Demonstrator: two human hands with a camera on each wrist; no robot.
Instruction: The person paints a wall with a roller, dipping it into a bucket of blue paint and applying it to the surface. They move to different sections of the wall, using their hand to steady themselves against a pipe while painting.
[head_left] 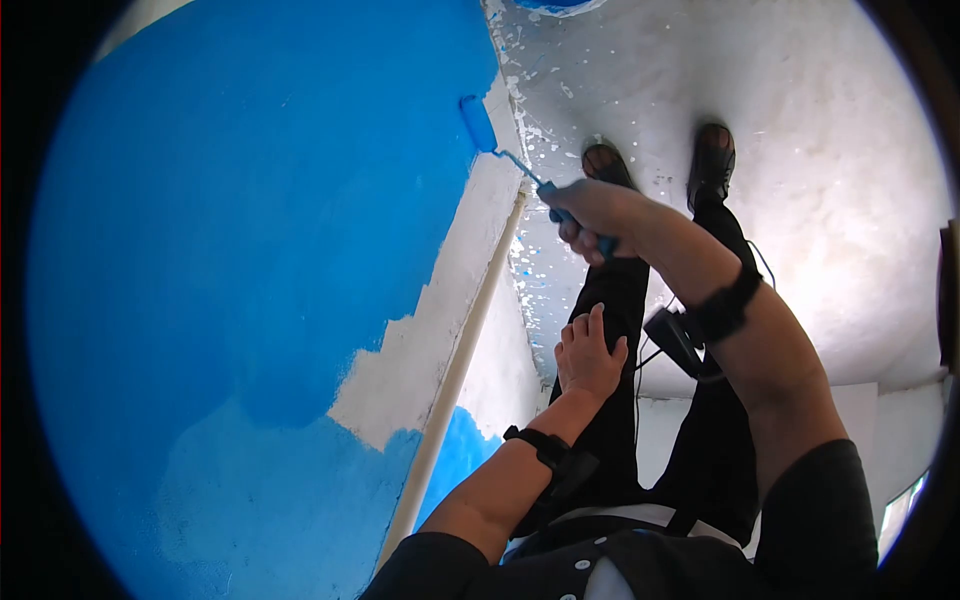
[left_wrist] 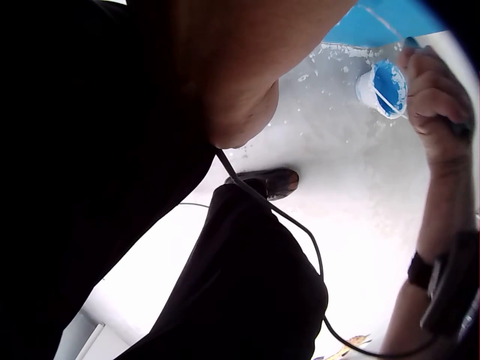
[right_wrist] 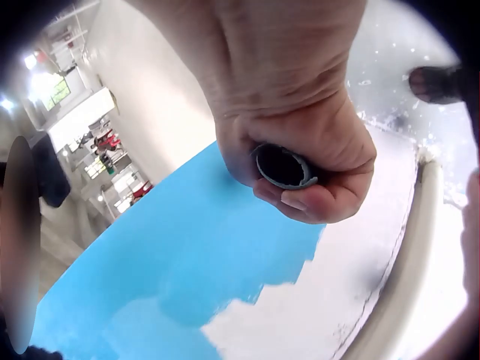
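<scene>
Open room is left over the paint-spattered floor beyond the shoes, while passage toward the blue wall is narrowed by the white pipe and, farther off, a paint bucket.

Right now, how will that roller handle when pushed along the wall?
The roller looks light: the right hand alone holds it. Its thin wire neck may flex under pressure. The round sleeve should roll, and wet blue paint on the wall could let it skid.
</scene>
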